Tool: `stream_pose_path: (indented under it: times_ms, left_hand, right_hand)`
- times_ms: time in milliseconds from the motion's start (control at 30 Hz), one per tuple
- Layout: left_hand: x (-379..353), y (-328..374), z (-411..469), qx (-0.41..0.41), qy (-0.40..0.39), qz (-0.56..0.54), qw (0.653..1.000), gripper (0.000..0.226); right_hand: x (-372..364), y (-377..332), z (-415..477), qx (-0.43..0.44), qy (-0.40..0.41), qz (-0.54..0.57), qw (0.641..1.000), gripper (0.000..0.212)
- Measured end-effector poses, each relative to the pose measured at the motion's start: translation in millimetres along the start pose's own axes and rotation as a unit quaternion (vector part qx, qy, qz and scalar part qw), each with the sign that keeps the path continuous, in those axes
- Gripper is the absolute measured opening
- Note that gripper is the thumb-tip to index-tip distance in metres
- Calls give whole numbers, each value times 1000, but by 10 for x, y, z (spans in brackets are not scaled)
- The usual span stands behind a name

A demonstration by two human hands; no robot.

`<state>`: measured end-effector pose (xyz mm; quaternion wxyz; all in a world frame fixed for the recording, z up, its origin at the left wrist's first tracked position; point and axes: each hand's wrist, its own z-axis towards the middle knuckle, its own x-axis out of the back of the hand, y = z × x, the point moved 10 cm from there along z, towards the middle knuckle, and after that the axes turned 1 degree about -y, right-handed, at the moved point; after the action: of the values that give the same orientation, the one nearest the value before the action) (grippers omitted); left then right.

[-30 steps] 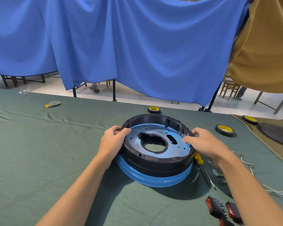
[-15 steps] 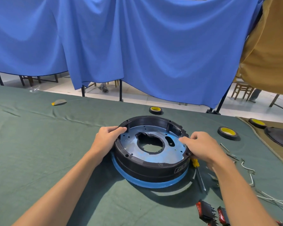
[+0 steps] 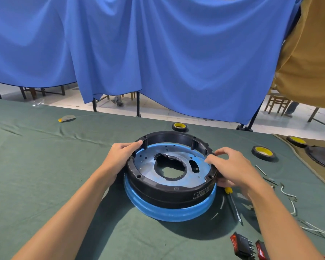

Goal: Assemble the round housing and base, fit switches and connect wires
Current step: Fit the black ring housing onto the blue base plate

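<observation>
We hold the black housing (image 3: 163,190), seated on the blue base (image 3: 167,212) on the green table (image 3: 45,175), by its rim: our left hand (image 3: 118,158) curls its fingers over the left edge, and our right hand (image 3: 233,167) clamps fingers and thumb on the right edge beside the screwdriver (image 3: 233,205).

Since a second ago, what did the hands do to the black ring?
Little changed. The black housing seems to have turned slightly on the blue base: its label now shows at the front right. The right hand curled its fingers round the rim. The left hand kept its grip; screwdriver and switches stayed put.
</observation>
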<state>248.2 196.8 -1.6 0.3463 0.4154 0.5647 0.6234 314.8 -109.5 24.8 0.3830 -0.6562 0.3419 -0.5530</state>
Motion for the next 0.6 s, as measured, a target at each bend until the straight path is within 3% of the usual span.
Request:
stream_pose_path:
  times_ms: [133, 200, 433, 600]
  left_hand:
    - [-29, 25, -8, 3, -5, -15, 1000, 24]
    - [0, 72, -2, 3, 4, -22, 1000, 24]
    - [90, 36, 24, 47, 70, -16, 996, 40]
    - [85, -1, -19, 52, 128, -9, 990, 32]
  right_hand:
    - [93, -94, 53, 32, 48, -157, 986, 36]
    - [113, -151, 52, 47, 65, -174, 981, 32]
    - [97, -46, 124, 44, 60, 33, 997, 31]
    - [-28, -196, 214, 33, 35, 159, 986, 7]
